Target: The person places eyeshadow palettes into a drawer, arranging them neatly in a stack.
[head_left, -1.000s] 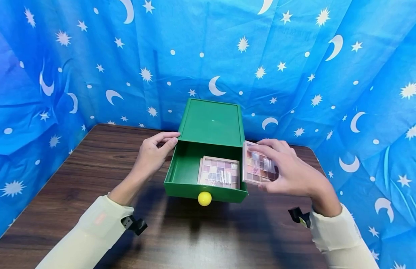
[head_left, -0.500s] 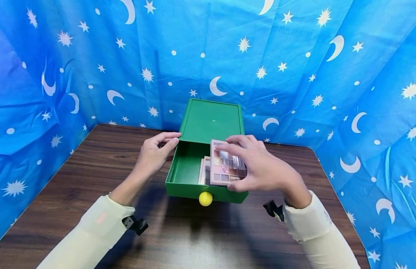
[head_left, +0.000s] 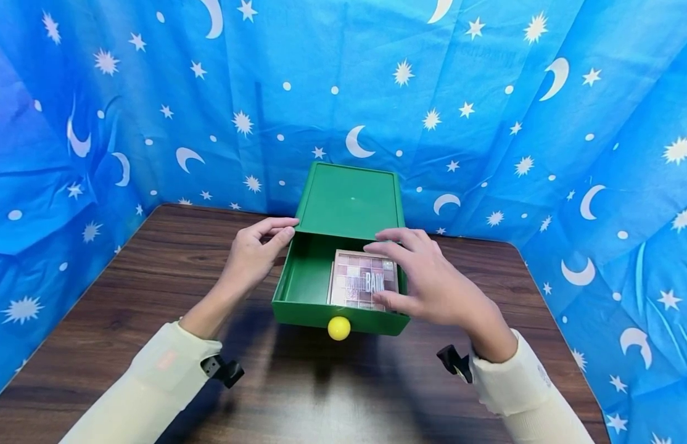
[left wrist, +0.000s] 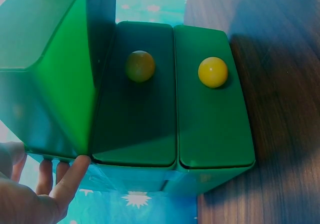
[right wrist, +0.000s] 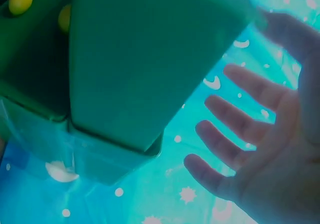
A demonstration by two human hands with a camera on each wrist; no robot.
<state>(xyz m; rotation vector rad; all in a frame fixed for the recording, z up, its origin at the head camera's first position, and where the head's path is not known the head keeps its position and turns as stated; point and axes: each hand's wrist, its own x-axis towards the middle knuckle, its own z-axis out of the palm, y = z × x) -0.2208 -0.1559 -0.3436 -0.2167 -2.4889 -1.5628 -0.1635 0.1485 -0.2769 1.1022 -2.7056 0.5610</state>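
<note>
A green drawer unit (head_left: pixel 351 197) stands on the table with its top drawer (head_left: pixel 301 313) pulled out; the drawer front has a yellow ball knob (head_left: pixel 338 328). Inside, on the right, a makeup palette (head_left: pixel 351 280) with a clear lid lies on at least one other palette, whose edge peeks out at the left. My right hand (head_left: pixel 432 280) hovers over the drawer's right side, fingers spread, thumb overlapping the palette. In the right wrist view that hand's palm (right wrist: pixel 270 134) faces the drawer's outside. My left hand (head_left: pixel 251 256) touches the unit's left front corner with extended fingers.
Below the pulled-out drawer, two shut drawers with yellow knobs show in the left wrist view, the lowest drawer (left wrist: pixel 215 119) among them. The dark wooden table (head_left: pixel 210 265) ends at a blue curtain (head_left: pixel 343 86) with moons and stars behind and on both sides.
My right hand has carried the palette from beside the drawer leftward into it, laid it on the other palette and let go. The left hand has stayed at the corner.
</note>
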